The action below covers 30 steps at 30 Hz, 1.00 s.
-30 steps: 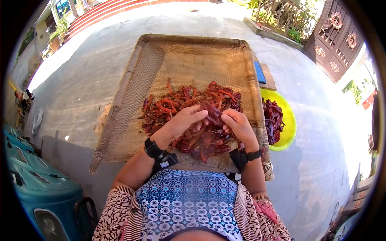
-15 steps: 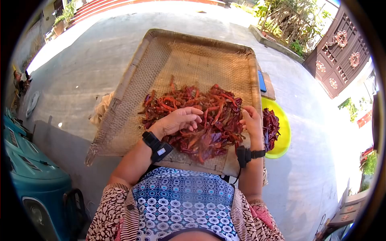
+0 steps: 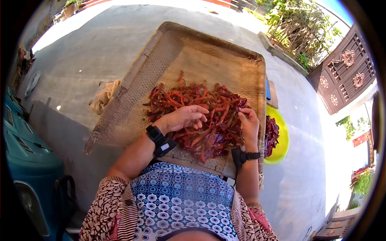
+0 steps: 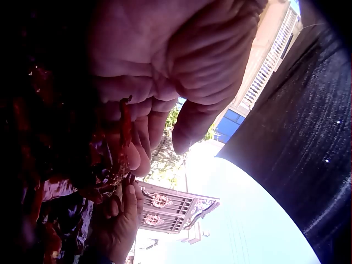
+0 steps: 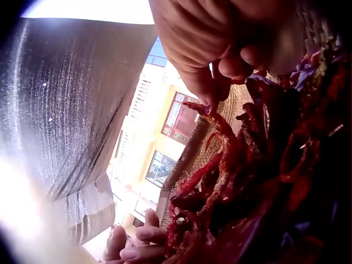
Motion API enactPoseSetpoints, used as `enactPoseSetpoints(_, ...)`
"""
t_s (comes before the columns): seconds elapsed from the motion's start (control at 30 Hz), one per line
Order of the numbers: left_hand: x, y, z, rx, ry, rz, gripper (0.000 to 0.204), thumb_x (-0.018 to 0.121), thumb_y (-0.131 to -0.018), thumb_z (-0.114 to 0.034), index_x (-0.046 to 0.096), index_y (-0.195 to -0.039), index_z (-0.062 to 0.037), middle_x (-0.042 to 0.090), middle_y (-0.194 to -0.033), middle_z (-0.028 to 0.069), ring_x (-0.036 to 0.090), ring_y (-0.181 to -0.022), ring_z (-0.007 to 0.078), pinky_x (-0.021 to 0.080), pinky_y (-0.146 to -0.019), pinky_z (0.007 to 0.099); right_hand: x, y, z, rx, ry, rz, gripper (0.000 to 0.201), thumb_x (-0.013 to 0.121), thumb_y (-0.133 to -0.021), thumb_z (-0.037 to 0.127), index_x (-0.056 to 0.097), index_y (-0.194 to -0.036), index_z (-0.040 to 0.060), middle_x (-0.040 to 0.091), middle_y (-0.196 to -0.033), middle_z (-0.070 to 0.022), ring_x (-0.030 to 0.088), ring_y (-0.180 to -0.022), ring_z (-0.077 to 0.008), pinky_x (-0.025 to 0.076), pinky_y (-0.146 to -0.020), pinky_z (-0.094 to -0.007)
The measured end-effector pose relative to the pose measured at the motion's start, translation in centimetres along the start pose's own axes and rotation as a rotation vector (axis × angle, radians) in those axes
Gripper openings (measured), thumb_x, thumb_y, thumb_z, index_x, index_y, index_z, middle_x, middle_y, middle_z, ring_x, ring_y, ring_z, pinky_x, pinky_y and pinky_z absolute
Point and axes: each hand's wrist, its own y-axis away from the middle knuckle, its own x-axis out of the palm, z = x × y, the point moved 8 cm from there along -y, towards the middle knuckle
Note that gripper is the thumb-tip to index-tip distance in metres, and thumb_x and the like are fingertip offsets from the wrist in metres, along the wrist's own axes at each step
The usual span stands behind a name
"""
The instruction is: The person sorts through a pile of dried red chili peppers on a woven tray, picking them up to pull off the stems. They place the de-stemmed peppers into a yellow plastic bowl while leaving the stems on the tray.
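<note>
A heap of dried red chilies lies on a big woven tray on the person's lap. My left hand rests on the heap's middle with loosely bent fingers. The left wrist view shows that hand from below, with chili bits against the fingers. My right hand sits at the heap's right edge, fingers curled. Seen in the right wrist view, this hand pinches a red chili with thumb and fingers. A yellow bowl holding more chilies stands just right of the tray.
The tray lies over a concrete yard. A blue flat object lies on a small board beyond the bowl. A cloth lies left of the tray. Teal bins stand at the left, a carved gate at the far right.
Both hands held one chili above the heap a second ago. The right hand then swung toward the bowl and is now back at the heap's edge. The left hand dropped onto the heap.
</note>
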Motion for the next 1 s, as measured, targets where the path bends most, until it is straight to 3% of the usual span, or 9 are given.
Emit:
enactPoseSetpoints(0.03,-0.1,0.0,0.1,-0.004,0.007,-0.003,0.047,0.063,-0.095,-0.024,0.047,-0.133,-0.0024,0.062,-0.106,0.0095,0.063,-0.086,0.0147,0.052,-0.075,0.0253,1.0,0.3,0.8,-0.043,-0.029,0.051,0.015,0.067,-0.089,0.004,0.061,-0.102,0.0069,0.056,-0.076,0.0047,0.040,-0.052,0.0014,0.030,-0.045,-0.0172)
enactPoseSetpoints(0.13,0.0,0.1,-0.1,-0.003,0.039,-0.019,0.049,0.064,-0.094,-0.025,0.046,-0.133,-0.0027,0.063,-0.100,0.0087,0.063,-0.079,0.0144,0.052,-0.070,0.0247,4.5,2.5,2.9,0.115,0.004,0.317,0.017,0.068,-0.088,0.004,0.061,-0.103,0.0065,0.054,-0.077,0.0056,0.041,-0.054,0.0017,0.031,-0.046,-0.0170)
enactPoseSetpoints(0.27,0.1,0.2,-0.3,0.003,0.067,-0.041,0.044,0.066,-0.093,-0.024,0.048,-0.129,-0.0043,0.061,-0.088,0.0058,0.060,-0.069,0.0118,0.049,-0.062,0.0224,8.1,4.4,4.0,0.073,0.242,0.574,0.027,0.067,-0.083,-0.002,0.061,-0.108,0.0045,0.056,-0.081,0.0047,0.040,-0.056,0.0010,0.034,-0.051,-0.0176)
enactPoseSetpoints(0.3,-0.1,0.1,-0.1,-0.002,0.062,-0.043,0.043,0.066,-0.093,-0.024,0.049,-0.128,-0.0048,0.061,-0.086,0.0050,0.059,-0.067,0.0110,0.048,-0.060,0.0216,8.5,4.9,3.7,0.167,0.256,0.618,0.028,0.066,-0.082,-0.003,0.062,-0.109,0.0040,0.059,-0.084,0.0037,0.041,-0.058,0.0009,0.036,-0.055,-0.0176)
enactPoseSetpoints(0.5,0.3,0.4,-0.1,-0.051,-0.043,-0.048,0.029,0.064,-0.094,-0.023,0.055,-0.116,-0.0067,0.059,-0.076,0.0002,0.054,-0.057,0.0069,0.044,-0.052,0.0195,8.5,4.8,3.0,0.070,0.232,0.563,0.023,0.065,-0.083,-0.001,0.063,-0.105,0.0025,0.062,-0.087,0.0028,0.050,-0.068,-0.0020,0.043,-0.062,-0.0205)
enactPoseSetpoints(0.7,0.5,0.6,0.1,-0.110,-0.099,0.004,0.021,0.063,-0.095,-0.020,0.058,-0.111,-0.0071,0.057,-0.071,-0.0021,0.052,-0.055,0.0054,0.041,-0.050,0.0192,8.9,5.7,4.2,0.094,0.261,0.620,0.018,0.067,-0.086,0.001,0.064,-0.103,0.0032,0.062,-0.093,0.0041,0.054,-0.077,-0.0013,0.044,-0.066,-0.0181)
enactPoseSetpoints(0.8,0.7,0.5,0.6,-0.163,-0.137,0.077,0.022,0.062,-0.095,-0.021,0.058,-0.112,-0.0072,0.057,-0.070,-0.0024,0.051,-0.055,0.0047,0.040,-0.049,0.0187,8.6,5.2,3.5,0.008,0.253,0.573,0.016,0.067,-0.087,0.001,0.064,-0.102,0.0034,0.062,-0.089,0.0047,0.052,-0.075,-0.0012,0.043,-0.065,-0.0180)
enactPoseSetpoints(0.9,0.4,0.5,0.0,-0.066,-0.126,-0.035,0.027,0.063,-0.095,-0.021,0.056,-0.117,-0.0065,0.057,-0.071,-0.0017,0.051,-0.055,0.0048,0.039,-0.048,0.0186,7.2,4.7,4.5,-0.023,0.216,0.493,0.017,0.065,-0.088,0.002,0.064,-0.105,0.0024,0.064,-0.090,0.0010,0.055,-0.074,-0.0060,0.046,-0.067,-0.0216)
enactPoseSetpoints(1.0,0.7,0.4,-0.3,-0.036,-0.087,-0.001,0.031,0.062,-0.096,-0.019,0.054,-0.123,-0.0057,0.059,-0.075,-0.0001,0.053,-0.057,0.0055,0.041,-0.050,0.0187,1.3,2.8,3.9,0.033,0.099,0.197,0.019,0.063,-0.090,0.003,0.062,-0.109,0.0010,0.064,-0.092,-0.0005,0.056,-0.075,-0.0065,0.046,-0.068,-0.0204)
